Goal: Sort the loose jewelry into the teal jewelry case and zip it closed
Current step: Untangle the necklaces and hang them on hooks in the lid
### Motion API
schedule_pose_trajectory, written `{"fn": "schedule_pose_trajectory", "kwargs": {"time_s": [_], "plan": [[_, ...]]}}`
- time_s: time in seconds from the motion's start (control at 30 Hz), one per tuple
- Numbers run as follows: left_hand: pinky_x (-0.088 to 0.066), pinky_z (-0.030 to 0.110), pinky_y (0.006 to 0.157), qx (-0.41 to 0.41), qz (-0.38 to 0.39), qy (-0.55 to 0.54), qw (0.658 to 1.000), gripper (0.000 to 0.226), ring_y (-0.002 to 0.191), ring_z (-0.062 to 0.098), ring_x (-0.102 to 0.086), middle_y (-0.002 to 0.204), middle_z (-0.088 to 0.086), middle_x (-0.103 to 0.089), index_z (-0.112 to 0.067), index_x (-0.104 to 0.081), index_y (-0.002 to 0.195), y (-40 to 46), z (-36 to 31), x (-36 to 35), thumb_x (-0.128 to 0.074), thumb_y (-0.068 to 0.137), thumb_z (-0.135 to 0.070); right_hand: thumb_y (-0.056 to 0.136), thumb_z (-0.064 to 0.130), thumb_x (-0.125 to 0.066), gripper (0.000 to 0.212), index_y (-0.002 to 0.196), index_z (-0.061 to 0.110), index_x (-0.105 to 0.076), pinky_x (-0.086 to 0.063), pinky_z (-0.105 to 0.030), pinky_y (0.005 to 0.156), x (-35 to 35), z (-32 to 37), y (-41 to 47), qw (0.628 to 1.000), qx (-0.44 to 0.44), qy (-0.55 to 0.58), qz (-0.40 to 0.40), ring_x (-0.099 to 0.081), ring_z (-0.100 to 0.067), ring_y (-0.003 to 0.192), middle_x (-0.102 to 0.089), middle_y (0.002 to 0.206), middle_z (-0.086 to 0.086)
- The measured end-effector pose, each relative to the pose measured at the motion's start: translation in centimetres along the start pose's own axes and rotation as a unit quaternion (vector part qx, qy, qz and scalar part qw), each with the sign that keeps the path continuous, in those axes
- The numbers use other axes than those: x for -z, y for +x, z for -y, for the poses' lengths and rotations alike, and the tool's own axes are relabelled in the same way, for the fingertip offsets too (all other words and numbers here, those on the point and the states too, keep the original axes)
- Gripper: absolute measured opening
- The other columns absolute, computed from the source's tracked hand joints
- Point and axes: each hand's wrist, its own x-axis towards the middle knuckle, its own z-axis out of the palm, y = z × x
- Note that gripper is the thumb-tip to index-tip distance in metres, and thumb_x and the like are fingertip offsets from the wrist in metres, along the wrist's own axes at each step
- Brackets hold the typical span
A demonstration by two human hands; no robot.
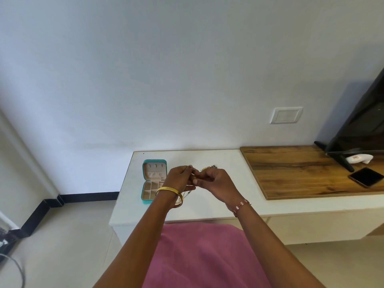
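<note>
Flat white tabletop [207, 206] bearing an open teal zip-around jewelry case [153, 181] at far left, cream compartments showing. Left hand [180, 179] and right hand [216, 183] raised just right of it, fingertips pinched together on a thin dangling chain [188, 193]; small gold jewelry heap [208, 168] behind. Probably light, limp, tangle-prone: best pinched near the clasp.

Bare forearms; gold bangle [168, 191] on left wrist, red-white beaded bracelet [241, 206] on right; pink garment [199, 256] below.
</note>
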Motion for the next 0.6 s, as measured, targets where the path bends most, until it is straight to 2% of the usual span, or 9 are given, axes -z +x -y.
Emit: {"fn": "schedule_pose_trajectory", "kwargs": {"time_s": [0.13, 0.2, 0.33, 0.47, 0.6], "plan": [[-0.051, 0.017, 0.055, -0.002, 0.004, 0.016, 1.000, 0.033, 0.053, 0.010, -0.059, 0.048, -0.004, -0.061, -0.014, -0.062, 0.071, 0.01, 0.47, 0.34, -0.041, 0.096, -0.018, 0.080, 0.004, -0.067, 0.005, 0.082, -0.001, -0.067, -0.043, -0.009, 0.059, 0.10, -0.45, -0.23, 1.000, -0.002, 0.008, -0.016, -0.054, -0.006, 0.062, -0.062, 0.070, -0.002], [-0.052, 0.017, 0.057, -0.004, 0.003, 0.024, 1.000, 0.032, 0.049, 0.005, -0.060, 0.053, -0.002, -0.062, -0.015, -0.063, 0.071, 0.05, 0.68, 0.36, -0.043, 0.095, -0.019, 0.082, 0.003, -0.063, 0.003, 0.080, 0.003, -0.065, -0.044, -0.012, 0.062, 0.18, -0.50, -0.33, 1.000, -0.008, 0.010, -0.010, -0.054, -0.009, 0.063, -0.061, 0.070, -0.005], [-0.052, 0.017, 0.058, -0.015, 0.007, 0.023, 1.000, 0.029, 0.053, 0.007, -0.061, 0.062, 0.004, -0.059, -0.015, -0.064, 0.072, 0.10, 0.90, 0.24, -0.046, 0.094, -0.018, 0.087, 0.004, -0.057, 0.015, 0.073, 0.010, -0.058, -0.048, -0.025, 0.070, 0.44, -0.45, -0.41, 0.999, -0.028, 0.039, -0.009, -0.059, -0.016, 0.068, -0.063, 0.071, -0.005], [-0.053, 0.019, 0.057, 0.012, 0.013, -0.037, 0.999, 0.029, 0.048, 0.008, -0.059, 0.055, 0.001, -0.057, -0.012, -0.065, 0.074, 0.05, 0.94, 0.32, -0.045, 0.094, -0.018, 0.089, 0.003, -0.046, 0.020, 0.073, 0.010, -0.053, -0.049, -0.029, 0.072, 0.56, -0.57, -0.27, 0.983, -0.062, 0.172, -0.006, -0.062, -0.018, 0.071, -0.067, 0.076, -0.012], [-0.041, 0.021, 0.047, 0.049, 0.031, -0.118, 0.991, 0.030, 0.037, 0.008, -0.042, 0.048, 0.001, -0.048, -0.006, -0.065, 0.073, -0.07, 0.99, 0.06, -0.046, 0.094, -0.016, 0.089, 0.003, -0.041, 0.018, 0.075, 0.007, -0.052, -0.050, -0.033, 0.070, 0.52, -0.38, -0.16, 0.946, -0.078, 0.313, 0.015, -0.062, -0.022, 0.062, -0.064, 0.066, -0.013]]}}
